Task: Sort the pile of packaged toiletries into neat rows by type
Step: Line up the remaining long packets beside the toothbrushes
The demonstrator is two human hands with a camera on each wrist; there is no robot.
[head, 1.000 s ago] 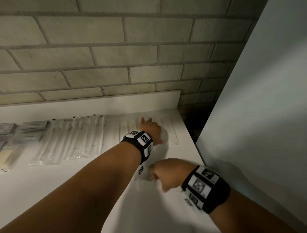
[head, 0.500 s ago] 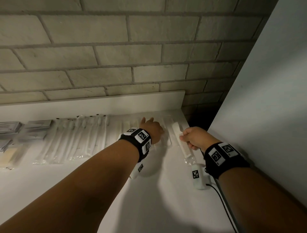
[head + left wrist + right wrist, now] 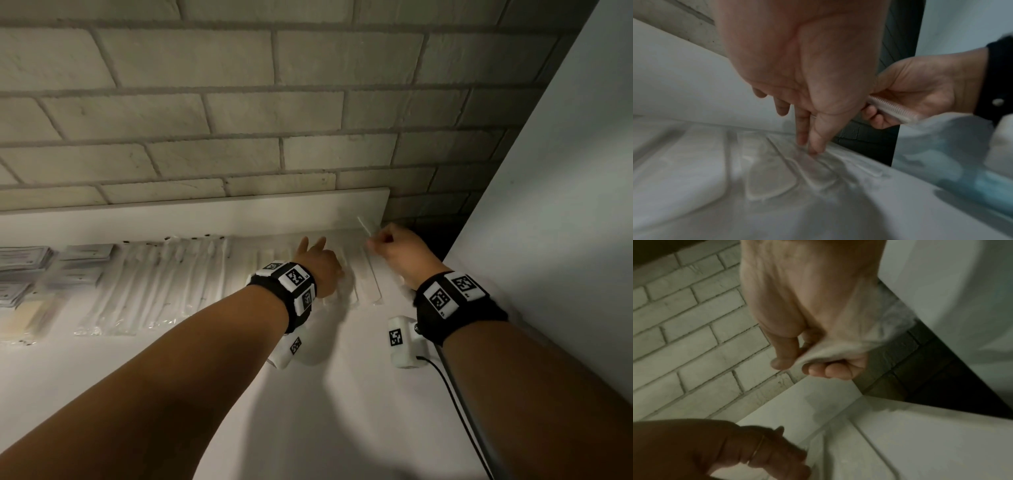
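Observation:
On the white counter [image 3: 308, 394], clear packets lie side by side in a row. My left hand [image 3: 318, 260] rests with straight fingers [image 3: 809, 146] on the flat comb packets [image 3: 368, 277] at the row's right end. My right hand [image 3: 394, 246] hovers above the counter's back right corner and pinches one packaged comb [image 3: 364, 226] between thumb and curled fingers. The comb's teeth [image 3: 892, 108] show in the left wrist view. In the right wrist view the packet [image 3: 830, 352] crosses my right hand [image 3: 807, 356], above the left hand [image 3: 756, 451].
Long toothbrush packets [image 3: 164, 277] fill the middle of the row. Flat grey sachets [image 3: 85, 253] are stacked at the left. A brick wall [image 3: 274, 120] backs the counter; a white panel [image 3: 565, 205] stands on the right, beyond a dark gap [image 3: 431, 243]. A black cable [image 3: 455, 394] trails from my right wrist.
My right hand went from the counter's front to the right end of the row, took up a comb packet and raised it toward the back corner. The left hand stayed on the packets.

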